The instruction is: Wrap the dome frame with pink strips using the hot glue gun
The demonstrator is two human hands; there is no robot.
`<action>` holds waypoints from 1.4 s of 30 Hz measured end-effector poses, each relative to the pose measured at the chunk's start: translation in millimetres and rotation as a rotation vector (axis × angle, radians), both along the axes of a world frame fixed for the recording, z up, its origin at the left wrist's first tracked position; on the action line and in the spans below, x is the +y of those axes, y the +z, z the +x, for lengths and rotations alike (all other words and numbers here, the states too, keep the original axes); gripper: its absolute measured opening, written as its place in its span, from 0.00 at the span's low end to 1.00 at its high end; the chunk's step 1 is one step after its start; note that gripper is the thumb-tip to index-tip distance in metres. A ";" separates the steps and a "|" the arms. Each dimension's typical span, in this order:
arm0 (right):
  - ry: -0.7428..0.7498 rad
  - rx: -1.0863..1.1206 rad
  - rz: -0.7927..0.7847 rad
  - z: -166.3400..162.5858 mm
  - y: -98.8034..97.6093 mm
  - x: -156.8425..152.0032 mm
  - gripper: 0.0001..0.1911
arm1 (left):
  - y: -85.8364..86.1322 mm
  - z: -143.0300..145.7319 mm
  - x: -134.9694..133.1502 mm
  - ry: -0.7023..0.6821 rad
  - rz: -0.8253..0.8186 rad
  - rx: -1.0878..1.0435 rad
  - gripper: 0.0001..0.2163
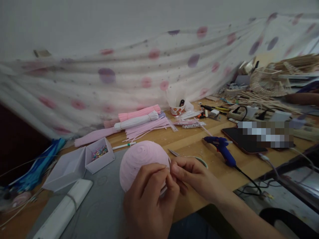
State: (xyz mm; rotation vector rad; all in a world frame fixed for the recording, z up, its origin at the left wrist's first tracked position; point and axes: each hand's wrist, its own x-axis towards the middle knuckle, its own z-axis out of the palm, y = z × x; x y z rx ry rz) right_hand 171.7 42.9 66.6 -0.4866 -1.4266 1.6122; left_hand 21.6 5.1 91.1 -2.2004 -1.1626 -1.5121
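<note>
A pale pink dome [142, 156], ridged in rings like a wound fuzzy stem, sits in front of me on its side of the grey mat. My left hand [152, 196] is closed on its near right edge, thumb and fingertips pinched together. Against the same edge, my right hand [190, 174] is closed in a pinch; what lies between its fingers is too small to make out. Behind the right hand, scissors [174, 153] show a blade tip and part of a pale green handle [201, 161].
A blue glue gun [221, 147] with a trailing cord lies right, beside phones [241, 141]. Bundles of pink and white fuzzy stems [139, 121] lie behind. Left are a box of beads [99, 156], an open white box [66, 169] and a white bar [64, 209].
</note>
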 end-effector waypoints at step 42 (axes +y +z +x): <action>0.202 0.271 -0.177 -25.8 -28.6 -12.7 0.25 | -8.4 -9.4 -10.6 -0.176 -0.199 -0.387 0.15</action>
